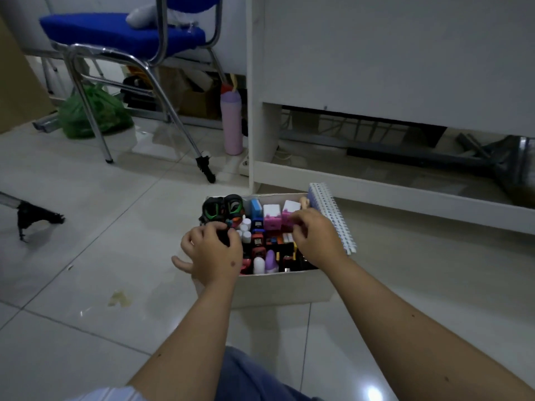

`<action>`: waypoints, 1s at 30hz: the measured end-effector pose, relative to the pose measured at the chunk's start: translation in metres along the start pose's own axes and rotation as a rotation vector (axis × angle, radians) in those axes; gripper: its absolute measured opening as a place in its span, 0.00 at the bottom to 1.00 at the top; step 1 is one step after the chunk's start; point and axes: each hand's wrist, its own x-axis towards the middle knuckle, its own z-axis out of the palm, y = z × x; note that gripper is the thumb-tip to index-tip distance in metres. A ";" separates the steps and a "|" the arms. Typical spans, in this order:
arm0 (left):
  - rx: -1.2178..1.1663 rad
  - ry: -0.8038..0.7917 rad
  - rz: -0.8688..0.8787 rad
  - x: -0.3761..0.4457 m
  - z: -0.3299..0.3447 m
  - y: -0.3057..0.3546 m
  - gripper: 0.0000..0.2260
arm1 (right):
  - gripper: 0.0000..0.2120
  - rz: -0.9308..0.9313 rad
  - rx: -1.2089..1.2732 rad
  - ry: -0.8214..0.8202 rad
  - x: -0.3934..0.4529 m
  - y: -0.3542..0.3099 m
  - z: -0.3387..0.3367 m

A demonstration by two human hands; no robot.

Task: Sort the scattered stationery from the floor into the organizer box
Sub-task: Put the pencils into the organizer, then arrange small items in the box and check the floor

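Observation:
A white cardboard organizer box (286, 287) stands on the tiled floor, packed with several small stationery items: pink stamp-like blocks (272, 218), a blue item (256, 209), white caps, a purple piece (271, 260) and two black rolls with green marks (223, 208). White spiral binding combs (333, 215) lean on its right side. My left hand (212, 251) is over the box's left part, fingers curled round a small black item. My right hand (315, 237) reaches in from the right, fingertips pinching something small by the pink blocks; what it is stays hidden.
A blue chair (124, 36) with chrome legs stands at back left, a green plastic bag (92, 112) beneath it. A pink bottle (231, 123) stands beside a white desk (376, 82). A black tripod foot (31, 214) lies at left. A yellowish stain (118, 298) marks the floor.

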 end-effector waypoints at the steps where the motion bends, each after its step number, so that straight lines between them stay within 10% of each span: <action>1: -0.006 -0.005 0.011 -0.010 0.003 0.010 0.06 | 0.12 0.013 0.002 0.033 -0.005 0.006 -0.011; 30: 0.027 -0.856 0.981 -0.353 0.270 0.284 0.15 | 0.13 0.857 -0.018 0.336 -0.230 0.384 -0.253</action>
